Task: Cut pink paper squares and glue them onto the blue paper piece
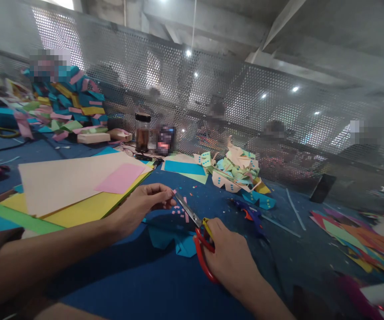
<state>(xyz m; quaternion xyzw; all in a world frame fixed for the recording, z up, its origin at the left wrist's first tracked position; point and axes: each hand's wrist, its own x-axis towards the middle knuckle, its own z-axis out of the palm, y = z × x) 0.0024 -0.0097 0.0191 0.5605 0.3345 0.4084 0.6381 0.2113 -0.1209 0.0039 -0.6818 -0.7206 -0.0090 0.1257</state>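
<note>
My right hand (227,255) grips scissors (195,218) by their red and yellow handles. Their blades point up and left, reaching the fingertips of my left hand (153,198). Those fingers are pinched together; whatever is between them is too small to make out. Beneath the blades, small pink paper bits (178,214) lie scattered on the blue tabletop. A folded blue paper piece (173,242) sits just in front of them, partly behind the scissors. Left of my left hand, a pink sheet (121,178) rests on a large cream sheet (65,182) and yellow paper (78,215).
A hot glue gun (250,215) with its cord lies to the right. Behind it is a heap of cut paper shapes (238,164). A lidded jar (142,132) stands near the perforated metal screen (192,89). Folded paper strips (75,104) pile up at back left, coloured sheets (361,240) at right.
</note>
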